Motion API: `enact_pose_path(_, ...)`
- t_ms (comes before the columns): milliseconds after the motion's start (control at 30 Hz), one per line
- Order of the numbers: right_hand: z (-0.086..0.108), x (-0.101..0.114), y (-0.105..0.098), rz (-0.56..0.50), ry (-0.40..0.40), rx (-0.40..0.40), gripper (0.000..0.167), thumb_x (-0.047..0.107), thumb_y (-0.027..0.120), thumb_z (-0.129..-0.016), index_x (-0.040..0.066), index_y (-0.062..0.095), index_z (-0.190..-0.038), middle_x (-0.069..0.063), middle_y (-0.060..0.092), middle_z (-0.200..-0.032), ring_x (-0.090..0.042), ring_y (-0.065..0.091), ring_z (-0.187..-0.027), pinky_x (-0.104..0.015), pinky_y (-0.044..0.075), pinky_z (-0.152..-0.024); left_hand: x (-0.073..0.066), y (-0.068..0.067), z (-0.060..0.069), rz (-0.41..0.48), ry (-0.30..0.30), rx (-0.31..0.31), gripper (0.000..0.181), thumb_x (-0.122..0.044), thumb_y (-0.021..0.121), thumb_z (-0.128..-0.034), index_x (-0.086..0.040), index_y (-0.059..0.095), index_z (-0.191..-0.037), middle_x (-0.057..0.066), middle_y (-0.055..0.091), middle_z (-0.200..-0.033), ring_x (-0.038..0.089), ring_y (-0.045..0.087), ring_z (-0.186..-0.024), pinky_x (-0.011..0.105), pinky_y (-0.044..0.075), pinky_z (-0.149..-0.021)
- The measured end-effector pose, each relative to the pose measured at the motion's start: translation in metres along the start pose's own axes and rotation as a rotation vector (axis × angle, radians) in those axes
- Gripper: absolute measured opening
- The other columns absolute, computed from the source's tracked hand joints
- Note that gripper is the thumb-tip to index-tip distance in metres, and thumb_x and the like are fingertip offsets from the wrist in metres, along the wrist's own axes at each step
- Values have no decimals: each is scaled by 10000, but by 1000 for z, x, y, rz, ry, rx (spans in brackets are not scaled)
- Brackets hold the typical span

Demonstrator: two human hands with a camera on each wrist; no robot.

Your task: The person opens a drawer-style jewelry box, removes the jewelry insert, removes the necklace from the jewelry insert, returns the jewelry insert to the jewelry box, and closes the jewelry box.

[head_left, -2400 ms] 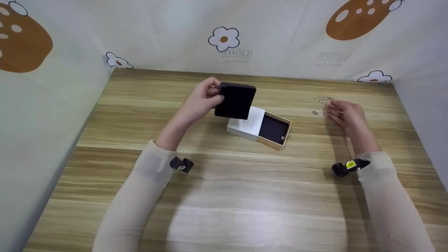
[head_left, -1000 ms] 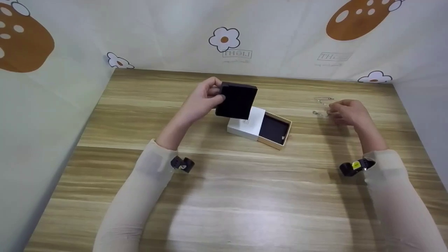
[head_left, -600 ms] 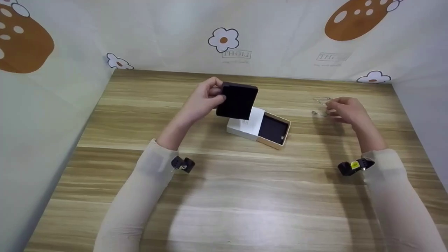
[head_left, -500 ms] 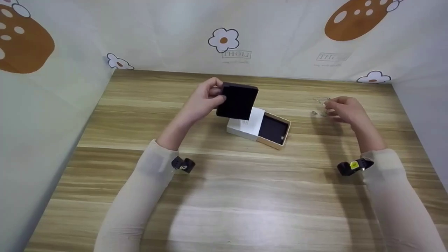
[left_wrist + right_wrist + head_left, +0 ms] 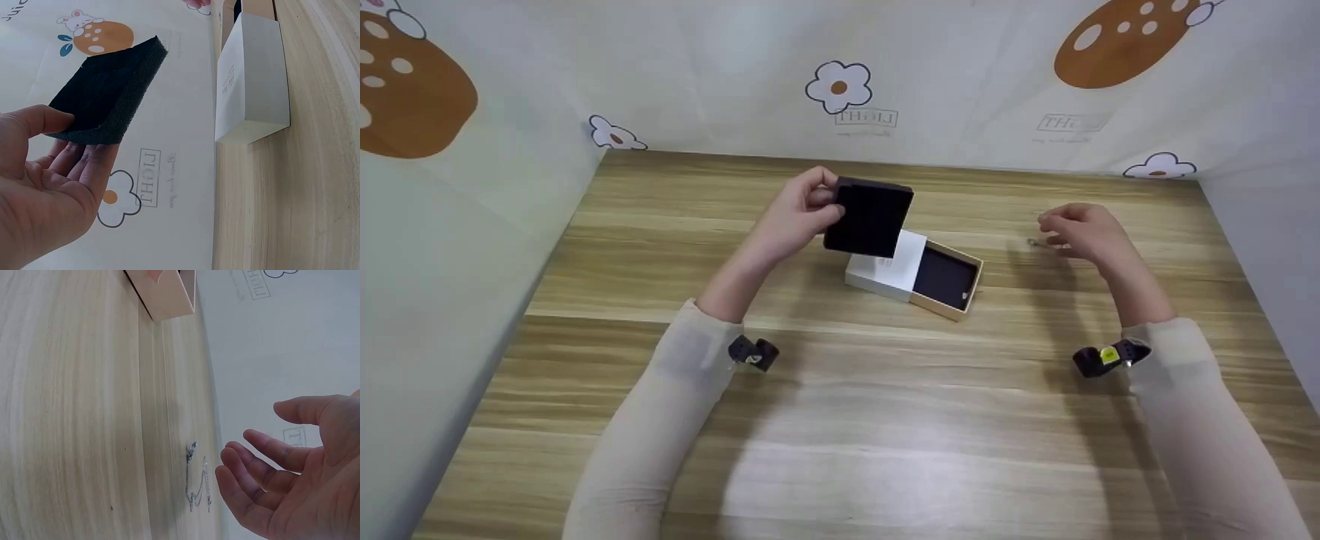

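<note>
My left hand [image 5: 799, 214] pinches a black foam pad [image 5: 871, 217] at its left edge, tilted up above the table. In the left wrist view the thumb lies on the pad's dark face and the fingers are beneath. My right hand [image 5: 304, 478] is raised over the table at the back right, thumb apart from the loosely bent fingers, with nothing held. Below it a thin silver chain [image 5: 189, 451] lies on the wood in a loose zigzag. The head view shows only one end of that chain [image 5: 1033, 242]; the hand hides the rest.
A white box sleeve [image 5: 885, 274] sits mid-table, its drawer [image 5: 935, 304] pulled partly out to the right with a dark lining [image 5: 945, 276] inside. The wood-grain table [image 5: 840, 420] is bordered by a patterned cloth wall [image 5: 960, 90] at the back and sides.
My right hand dipped toward the chain, then shifted left and slightly back, now covering more of it. My left hand with the foam pad has barely moved, and the box stays put.
</note>
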State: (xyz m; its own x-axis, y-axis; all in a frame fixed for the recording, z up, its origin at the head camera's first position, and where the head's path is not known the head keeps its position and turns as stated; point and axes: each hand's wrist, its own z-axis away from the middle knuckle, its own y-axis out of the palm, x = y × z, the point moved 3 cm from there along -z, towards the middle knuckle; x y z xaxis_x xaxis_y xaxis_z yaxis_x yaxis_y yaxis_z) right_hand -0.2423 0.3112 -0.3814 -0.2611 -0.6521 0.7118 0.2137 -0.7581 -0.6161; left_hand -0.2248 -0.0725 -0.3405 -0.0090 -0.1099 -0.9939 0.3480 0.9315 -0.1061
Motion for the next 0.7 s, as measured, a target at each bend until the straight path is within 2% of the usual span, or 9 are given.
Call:
enact_pose_path(100, 0, 3, 1, 0, -13, 10, 556, 369, 467, -1024, -62, 495, -1373, -210, 534, -1380, -103, 613, -1027, -202, 559, -849, 0, 1, -1, -1, 0, -1, 157, 86, 472, -952, -7, 502, -1074, 301, 649, -1234, 292, 681, -1075, 360, 585, -924)
enact_pose_path(233, 0, 8, 2, 1, -43, 17, 555, 354, 479, -1020, -80, 499, -1365, -201, 564, -1346, 12, 599, -895, -158, 553, -800, -1, 3, -2, 1, -1, 2, 158, 83, 471, -950, -15, 500, -1071, 297, 652, -1231, 268, 686, -1043, 355, 585, -923)
enact_pose_path(300, 0, 11, 2, 8, -59, 17, 564, 360, 484, -1020, -86, 500, -1364, -217, 571, -1344, 16, 604, -882, -150, 554, -788, -3, 4, -3, 4, 1, 3, 157, 83, 474, -948, -21, 499, -1064, 293, 654, -1228, 262, 688, -1034, 359, 587, -920)
enact_pose_path(400, 1, 15, 5, 12, -67, 22, 577, 378, 477, -1024, -82, 496, -1373, -261, 547, -1377, -149, 654, -1018, -188, 565, -843, -4, 6, -4, 1, 6, 2, 155, 81, 479, -946, -19, 503, -1062, 291, 656, -1227, 265, 692, -1035, 359, 587, -921)
enact_pose_path(500, 3, 20, 9, 9, -73, 30, 579, 389, 469, -1029, -70, 492, -1381, -287, 505, -1422, -305, 603, -1190, -224, 564, -900, -5, 8, -6, -10, 16, -1, 151, 76, 484, -943, -10, 511, -1064, 291, 657, -1226, 265, 691, -1043, 348, 587, -919)
enact_pose_path(567, 4, 24, 12, -1, -81, 36, 577, 386, 468, -1032, -72, 488, -1383, -291, 494, -1427, -313, 592, -1196, -212, 562, -895, -6, 9, -7, -17, 24, -4, 152, 76, 486, -939, -6, 513, -1064, 290, 658, -1223, 266, 690, -1046, 342, 590, -911)
enact_pose_path(700, 5, 32, 18, -3, -94, 41, 562, 380, 478, -1030, -63, 500, -1374, -281, 506, -1417, -248, 610, -1137, -149, 551, -827, -4, 12, -11, -22, 36, -12, 150, 79, 493, -934, 3, 515, -1060, 289, 659, -1220, 272, 687, -1061, 342, 595, -900)
